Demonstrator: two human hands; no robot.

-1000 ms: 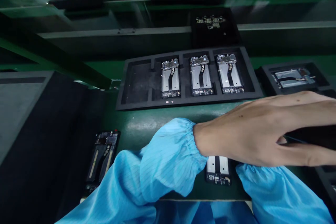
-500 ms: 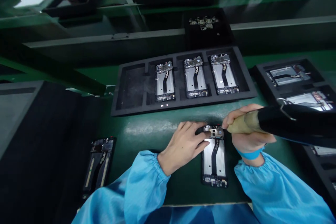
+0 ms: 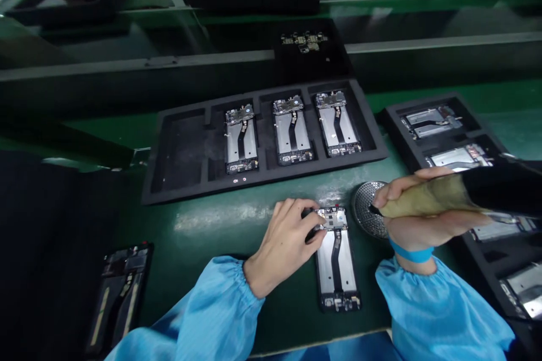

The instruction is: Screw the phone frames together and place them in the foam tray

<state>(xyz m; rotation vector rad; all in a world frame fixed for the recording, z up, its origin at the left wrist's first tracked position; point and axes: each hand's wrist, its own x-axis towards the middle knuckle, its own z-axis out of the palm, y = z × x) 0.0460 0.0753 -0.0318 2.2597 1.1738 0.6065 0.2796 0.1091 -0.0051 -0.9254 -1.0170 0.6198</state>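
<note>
Left hand [image 3: 282, 245] grips the phone frame [image 3: 336, 271]; right hand [image 3: 423, 231] grips a screwdriver [image 3: 427, 194] beside it.

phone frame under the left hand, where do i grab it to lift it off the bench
Pinch the long edges of the phone frame at its lower half, coming from the near end. That part is plain metal plate, clear of the left hand, which is at the far end by the exposed circuit board.
</note>
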